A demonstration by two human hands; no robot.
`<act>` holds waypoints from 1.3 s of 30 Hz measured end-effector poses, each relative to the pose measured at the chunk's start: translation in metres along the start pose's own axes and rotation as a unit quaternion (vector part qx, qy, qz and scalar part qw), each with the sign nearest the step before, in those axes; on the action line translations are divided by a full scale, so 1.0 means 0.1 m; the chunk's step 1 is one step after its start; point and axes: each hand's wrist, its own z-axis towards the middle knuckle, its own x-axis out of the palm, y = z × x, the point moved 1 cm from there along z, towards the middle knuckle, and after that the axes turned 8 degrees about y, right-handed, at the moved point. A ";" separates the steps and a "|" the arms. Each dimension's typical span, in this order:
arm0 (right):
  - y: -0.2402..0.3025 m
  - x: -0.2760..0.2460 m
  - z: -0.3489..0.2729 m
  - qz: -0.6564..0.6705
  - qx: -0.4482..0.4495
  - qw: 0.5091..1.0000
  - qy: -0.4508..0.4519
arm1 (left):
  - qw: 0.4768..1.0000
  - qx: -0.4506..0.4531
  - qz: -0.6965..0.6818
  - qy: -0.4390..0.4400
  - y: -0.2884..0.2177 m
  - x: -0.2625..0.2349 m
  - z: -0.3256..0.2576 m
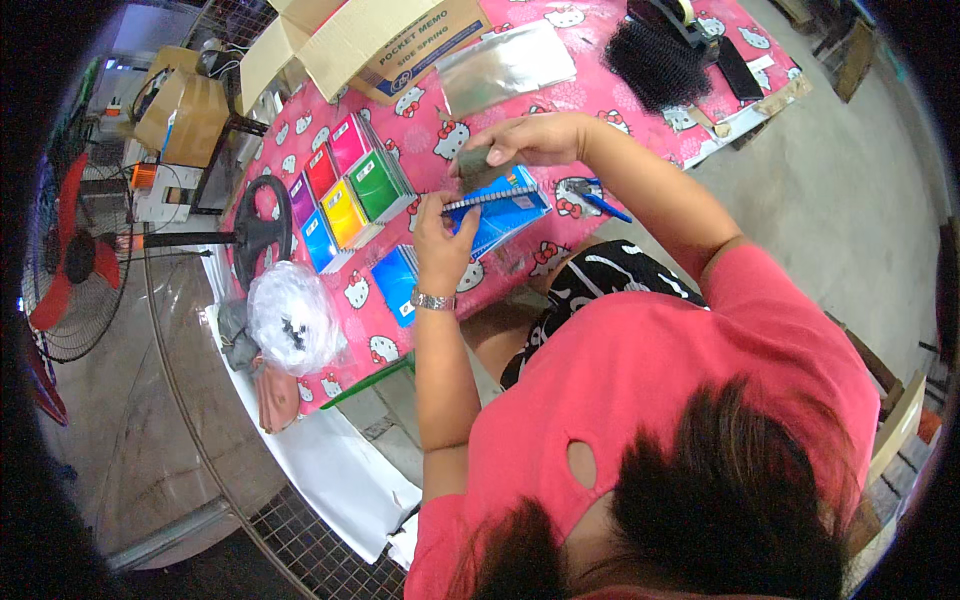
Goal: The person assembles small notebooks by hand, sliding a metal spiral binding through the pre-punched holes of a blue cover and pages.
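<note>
**Hands on a blue spiral notebook**

Head view: we see the left hand [443, 240] closed on the wire spine of a blue spiral notebook [505, 208], which is near the table's [600, 100] middle. The right hand [530, 140] pinches a small dark object [478, 160] just above it. Coloured notebooks [345, 190] stand in rows beside them; a clear plastic bag [292, 315] sits at the table's edge.
</note>
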 end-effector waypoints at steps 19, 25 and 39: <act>-1.40 0.87 -1.13 -0.556 0.230 0.714 -0.358 | 0.970 -0.030 -0.188 -0.154 0.13 0.20 -0.17; -0.41 1.03 -0.81 -0.446 -0.061 0.792 -0.412 | 0.967 -0.118 -0.184 -0.133 0.24 0.19 -0.25; -0.06 1.26 -0.23 -0.506 -0.128 0.787 -0.328 | 0.977 -0.028 -0.153 -0.145 0.10 0.21 -0.27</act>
